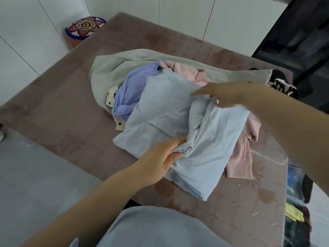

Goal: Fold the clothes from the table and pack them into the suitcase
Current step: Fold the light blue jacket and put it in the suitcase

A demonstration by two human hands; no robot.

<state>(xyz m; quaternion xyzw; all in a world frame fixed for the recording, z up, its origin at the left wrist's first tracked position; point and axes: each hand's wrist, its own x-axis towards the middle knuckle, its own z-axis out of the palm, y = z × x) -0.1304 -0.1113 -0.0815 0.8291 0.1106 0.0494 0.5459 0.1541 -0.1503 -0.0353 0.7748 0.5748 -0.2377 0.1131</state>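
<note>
**Light blue garment held on the table, both hands on it**

Toward the near edge of the table (62, 113), the left hand (160, 157) gripped a bunched fold of the light blue garment (160, 107), thumb on top and fingers curled under the cloth. The garment lay partly folded from the table's middle to its near right corner, covering a pink garment (240, 157) that showed at the right edge. Further back, well apart from the left, the right hand (222, 95) lay on the garment's far right part; blur hid whether it pinched the cloth. Behind were a lilac garment (130, 90), a cream dotted piece (119, 126) and a pale grey-green garment (110, 68). A patterned cushion (85, 27) sat beyond the far left corner.
</note>
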